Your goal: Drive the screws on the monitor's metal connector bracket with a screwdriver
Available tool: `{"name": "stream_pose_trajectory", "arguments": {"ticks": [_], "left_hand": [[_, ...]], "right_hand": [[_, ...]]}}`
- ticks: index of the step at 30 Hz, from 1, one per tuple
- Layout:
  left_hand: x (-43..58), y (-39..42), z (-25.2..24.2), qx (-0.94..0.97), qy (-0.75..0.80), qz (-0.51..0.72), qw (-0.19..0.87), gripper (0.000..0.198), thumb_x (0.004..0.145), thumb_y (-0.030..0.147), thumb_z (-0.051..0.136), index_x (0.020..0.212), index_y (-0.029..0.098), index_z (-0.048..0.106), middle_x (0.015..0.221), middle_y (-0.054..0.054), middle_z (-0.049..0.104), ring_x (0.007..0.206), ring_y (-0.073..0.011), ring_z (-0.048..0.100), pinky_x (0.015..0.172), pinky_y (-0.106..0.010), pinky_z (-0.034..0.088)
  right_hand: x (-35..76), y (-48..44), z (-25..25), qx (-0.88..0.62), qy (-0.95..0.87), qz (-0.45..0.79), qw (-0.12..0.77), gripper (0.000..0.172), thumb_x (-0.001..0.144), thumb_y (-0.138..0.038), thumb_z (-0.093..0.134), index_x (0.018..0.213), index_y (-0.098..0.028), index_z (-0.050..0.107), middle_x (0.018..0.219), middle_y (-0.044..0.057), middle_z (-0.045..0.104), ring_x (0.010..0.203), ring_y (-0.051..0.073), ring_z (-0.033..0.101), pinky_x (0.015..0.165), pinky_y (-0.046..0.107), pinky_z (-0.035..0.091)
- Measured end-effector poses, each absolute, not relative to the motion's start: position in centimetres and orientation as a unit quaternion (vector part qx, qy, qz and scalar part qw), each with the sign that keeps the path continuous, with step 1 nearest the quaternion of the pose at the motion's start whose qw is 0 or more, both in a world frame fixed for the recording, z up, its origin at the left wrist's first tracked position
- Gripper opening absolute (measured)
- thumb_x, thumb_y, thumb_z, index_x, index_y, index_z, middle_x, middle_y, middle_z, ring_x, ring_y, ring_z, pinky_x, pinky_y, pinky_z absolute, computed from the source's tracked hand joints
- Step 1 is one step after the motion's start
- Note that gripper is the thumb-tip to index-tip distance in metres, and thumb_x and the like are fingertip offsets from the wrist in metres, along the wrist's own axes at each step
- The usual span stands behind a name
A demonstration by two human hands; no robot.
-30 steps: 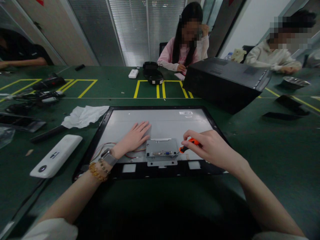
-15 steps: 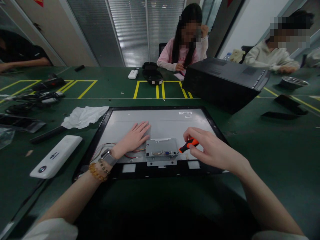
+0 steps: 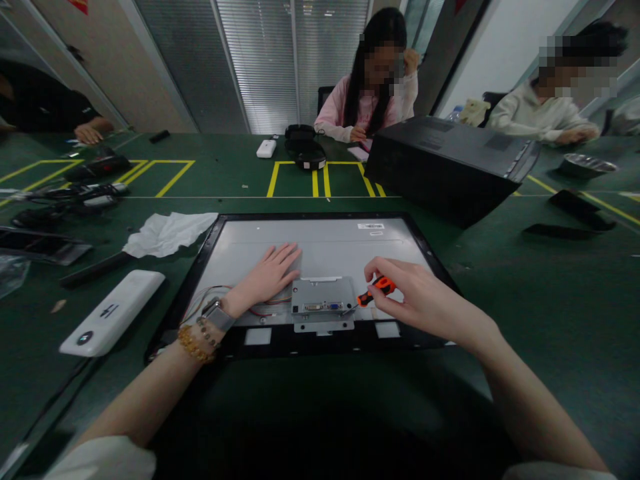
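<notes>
We hold the screwdriver [image 3: 373, 291] at the panel [image 3: 325, 243]'s metal cover [image 3: 323, 295]
Our left hand [image 3: 270, 273] lies flat and open on the panel. Our right hand [image 3: 420, 300] pinches the orange screwdriver, tip at the metal cover's right edge. The white label [image 3: 371, 226] is unreadable, and bare table [image 3: 525, 300] lies to the right.

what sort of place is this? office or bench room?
Probably an electronics teardown or repair workroom: a green-matted table with yellow taped bays, an opened monitor lying face down, a screwdriver in the right hand, and a black computer case.
</notes>
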State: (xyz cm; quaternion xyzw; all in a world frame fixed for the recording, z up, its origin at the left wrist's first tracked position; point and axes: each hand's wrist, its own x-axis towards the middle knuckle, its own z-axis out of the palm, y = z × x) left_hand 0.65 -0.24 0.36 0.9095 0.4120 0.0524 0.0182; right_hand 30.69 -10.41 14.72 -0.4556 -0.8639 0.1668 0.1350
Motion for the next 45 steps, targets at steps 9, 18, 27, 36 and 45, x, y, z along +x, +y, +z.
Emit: {"name": "stream_pose_trajectory", "arguments": {"ticks": [9,18,27,36,45], "left_hand": [[0.66,-0.31,0.53,0.909,0.413,0.054,0.021,0.057,0.104,0.048,0.024,0.151,0.016,0.031,0.158,-0.011,0.025,0.146,-0.0266,0.022,0.117,-0.048,0.017],[0.59,-0.18,0.28,0.91,0.409,0.06,0.023,0.058,0.104,0.05,0.023,0.151,0.017,0.03,0.159,-0.011,0.024,0.146,-0.0271,0.021,0.117,-0.048,0.017],[0.62,-0.28,0.47,0.91,0.41,0.057,0.024,0.057,0.104,0.049,0.024,0.151,0.017,0.029,0.159,-0.011,0.024,0.146,-0.0261,0.02,0.118,-0.047,0.016],[0.6,-0.15,0.23,0.909,0.412,0.053,0.02,0.057,0.104,0.049,0.024,0.151,0.016,0.03,0.159,-0.011,0.024,0.146,-0.0268,0.02,0.118,-0.047,0.016],[0.58,-0.21,0.29,0.91,0.411,0.059,0.025,0.057,0.104,0.049,0.024,0.15,0.016,0.031,0.159,-0.012,0.024,0.146,-0.0269,0.02,0.118,-0.048,0.016]], "right_hand": [[30.66,-10.52,14.9,-0.456,-0.855,0.205,0.139,0.01,0.087,-0.019,0.051,0.096,-0.021,0.048,0.089,0.003,0.063,0.08,0.018,0.06,0.073,0.032,0.045],[30.61,-10.35,14.93,-0.484,-0.848,0.186,0.109,0.023,0.1,-0.038,0.04,0.095,-0.021,0.054,0.068,0.0,0.062,0.058,0.016,0.056,0.057,0.028,0.039],[30.84,-10.56,15.02,-0.45,-0.865,0.171,0.143,0.013,0.087,-0.018,0.051,0.1,-0.021,0.051,0.091,0.004,0.065,0.08,0.019,0.062,0.072,0.032,0.046],[30.75,-10.45,14.67,-0.476,-0.85,0.193,0.117,0.02,0.098,-0.04,0.043,0.097,-0.022,0.05,0.076,0.001,0.064,0.066,0.018,0.06,0.063,0.03,0.043],[30.76,-10.45,14.96,-0.46,-0.859,0.18,0.131,0.007,0.09,-0.024,0.052,0.097,-0.022,0.051,0.086,0.003,0.066,0.076,0.019,0.062,0.069,0.031,0.046]]}}
